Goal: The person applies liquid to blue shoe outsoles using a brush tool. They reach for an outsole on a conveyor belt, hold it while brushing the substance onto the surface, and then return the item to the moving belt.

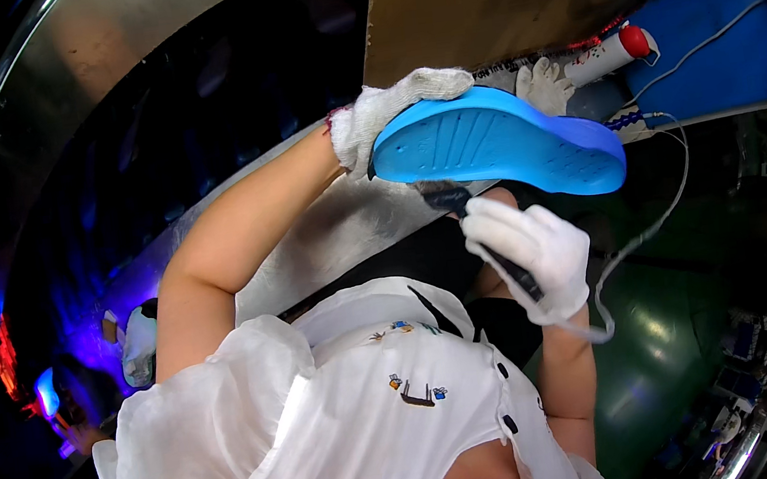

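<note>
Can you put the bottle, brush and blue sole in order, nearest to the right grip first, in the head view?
1. Brush: held in the right grip.
2. Sole: just above that grip in the picture.
3. Bottle: farthest, beyond the sole, at the upper right.

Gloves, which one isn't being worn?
The pale glove lying beside the red-capped white bottle; the other two are on the left hand and the right hand.

The single fisheye view looks down from head height, close over the shirt (pixel 361 443) at six o'clock, toward the left hand (pixel 388 116) at twelve and right hand (pixel 537 254) at three, reaching out (corners black) to the floor (pixel 654 379) at four.
</note>
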Tool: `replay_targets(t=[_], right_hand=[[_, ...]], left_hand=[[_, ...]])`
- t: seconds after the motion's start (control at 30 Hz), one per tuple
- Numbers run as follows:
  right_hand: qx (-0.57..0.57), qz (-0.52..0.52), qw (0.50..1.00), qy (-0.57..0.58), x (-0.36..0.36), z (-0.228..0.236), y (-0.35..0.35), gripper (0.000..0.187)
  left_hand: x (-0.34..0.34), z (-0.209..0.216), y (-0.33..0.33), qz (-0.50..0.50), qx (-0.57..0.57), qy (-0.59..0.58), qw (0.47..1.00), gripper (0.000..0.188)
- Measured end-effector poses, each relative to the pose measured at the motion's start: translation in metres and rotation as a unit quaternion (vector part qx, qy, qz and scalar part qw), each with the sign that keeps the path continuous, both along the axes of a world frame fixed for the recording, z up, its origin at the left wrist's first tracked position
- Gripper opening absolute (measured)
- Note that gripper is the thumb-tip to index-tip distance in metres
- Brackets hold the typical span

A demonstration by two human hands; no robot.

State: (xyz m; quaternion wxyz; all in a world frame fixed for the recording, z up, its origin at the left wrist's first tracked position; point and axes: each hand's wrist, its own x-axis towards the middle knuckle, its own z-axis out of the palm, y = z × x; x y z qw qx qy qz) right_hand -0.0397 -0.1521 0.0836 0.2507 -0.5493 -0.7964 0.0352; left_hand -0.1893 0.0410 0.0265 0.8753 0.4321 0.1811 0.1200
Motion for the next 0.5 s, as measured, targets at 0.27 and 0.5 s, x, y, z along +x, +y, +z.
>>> replay_targets(t=[0.27, 0.5], right_hand=[[0.025, 0.010, 1.000, -0.011, 0.002, 0.015, -0.004, 0.029], [0.103, 0.011, 0.994, 0.018, 0.012, 0.017, -0.002, 0.030]], left_hand=[[-0.006, -0.015, 0.006, 0.078, 0.089, -0.011, 0.993, 0.051], [-0.011, 0.010, 0.003, 0.108, 0.024, 0.028, 0.994, 0.053]])
